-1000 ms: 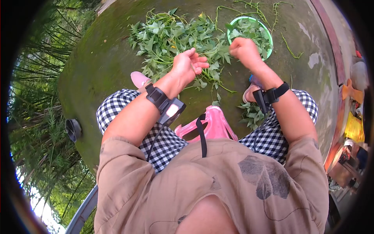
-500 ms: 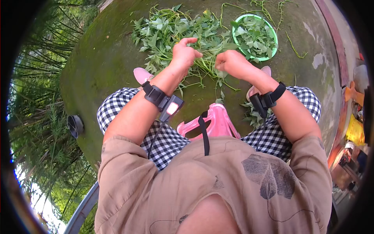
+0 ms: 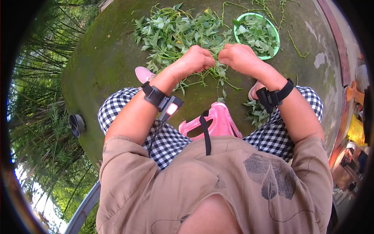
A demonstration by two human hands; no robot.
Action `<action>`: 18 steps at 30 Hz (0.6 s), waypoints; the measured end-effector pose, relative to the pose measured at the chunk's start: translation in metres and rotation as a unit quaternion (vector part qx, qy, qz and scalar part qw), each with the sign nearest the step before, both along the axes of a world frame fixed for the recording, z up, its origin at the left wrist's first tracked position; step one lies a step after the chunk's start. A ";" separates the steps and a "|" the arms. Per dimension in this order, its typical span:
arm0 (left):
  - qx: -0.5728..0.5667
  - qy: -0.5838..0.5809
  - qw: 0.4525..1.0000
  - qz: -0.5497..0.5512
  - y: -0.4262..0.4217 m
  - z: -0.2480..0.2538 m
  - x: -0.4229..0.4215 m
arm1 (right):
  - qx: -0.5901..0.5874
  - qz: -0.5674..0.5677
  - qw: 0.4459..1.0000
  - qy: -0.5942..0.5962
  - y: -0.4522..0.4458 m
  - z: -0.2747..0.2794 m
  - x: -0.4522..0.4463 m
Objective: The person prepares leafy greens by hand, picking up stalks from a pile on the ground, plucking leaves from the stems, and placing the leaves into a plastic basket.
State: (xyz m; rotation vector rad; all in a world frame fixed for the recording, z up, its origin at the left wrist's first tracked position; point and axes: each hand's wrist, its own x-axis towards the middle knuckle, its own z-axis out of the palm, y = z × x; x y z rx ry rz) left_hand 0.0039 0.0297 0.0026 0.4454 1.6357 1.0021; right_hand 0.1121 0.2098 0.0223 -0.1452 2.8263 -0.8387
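Observation:
A heap of leafy green vines (image 3: 175,33) lies on the mossy ground in front of me. Over its near edge, my left hand (image 3: 197,59) is closed, fingers pinched around a green stem. Close beside it, my right hand (image 3: 238,57) is closed too, its fingertips almost meeting the left ones at the stems; what exactly it pinches is hidden by the fingers. Just beyond my right hand stands a green-rimmed basket (image 3: 279,42) holding plucked leaves (image 3: 255,33).
A pink plastic stool (image 3: 220,119) is under me, between my knees. Bare stems (image 3: 298,45) are scattered right of the basket. Some leaves (image 3: 255,113) lie by my right foot. A dark pot (image 3: 76,124) sits at the left by bushes (image 3: 43,105).
My left hand has gone from spread fingers to a pinch and moved right, towards the right hand. The right hand has risen slightly, away from me.

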 end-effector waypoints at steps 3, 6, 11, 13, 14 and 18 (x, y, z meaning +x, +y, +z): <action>0.004 -0.029 0.999 0.018 0.000 0.003 0.003 | 0.007 -0.005 1.000 -0.006 0.001 0.001 0.000; 0.005 -0.059 0.998 0.034 -0.001 0.004 0.003 | 0.024 -0.001 1.000 0.013 0.000 0.005 0.000; -0.019 -0.056 0.997 0.058 0.001 0.001 0.005 | 0.053 0.005 0.994 0.096 0.000 0.000 0.001; -0.016 -0.046 0.996 0.072 0.002 0.001 0.007 | 0.070 0.017 0.988 0.140 -0.002 -0.001 0.002; -0.011 -0.040 0.996 0.078 0.003 0.001 0.009 | 0.075 0.023 0.984 0.162 -0.005 -0.001 0.002; 0.022 -0.008 0.989 0.146 0.007 0.003 0.019 | 0.082 0.011 0.981 0.174 -0.016 -0.006 0.002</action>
